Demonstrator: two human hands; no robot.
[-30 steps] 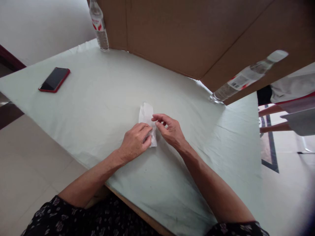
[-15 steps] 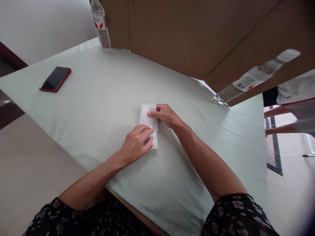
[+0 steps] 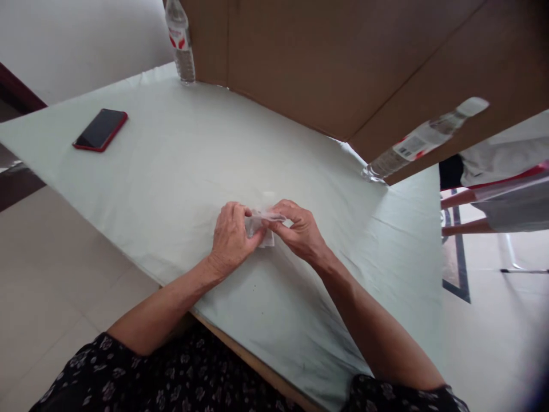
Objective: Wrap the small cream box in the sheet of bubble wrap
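A small white folded tissue [image 3: 262, 226] lies near the middle of the table, doubled over on itself. My left hand [image 3: 230, 240] pinches its left side with curled fingers. My right hand [image 3: 300, 229] pinches the upper folded edge from the right, thumb and forefinger pressed together on it. Both hands rest low on the pale green tablecloth [image 3: 180, 166], and much of the tissue is hidden between them.
A red-cased phone [image 3: 101, 130] lies at the far left. One water bottle [image 3: 180, 43] stands at the back, and a second bottle [image 3: 422, 140] stands at the right, both against a large cardboard screen [image 3: 343, 63]. Another person's limbs [image 3: 465, 213] show at the far right.
The tissue lay flat as a long strip before; now its far end has been brought over towards me. My right hand moved back from the far end, and both hands pinch the folded piece.
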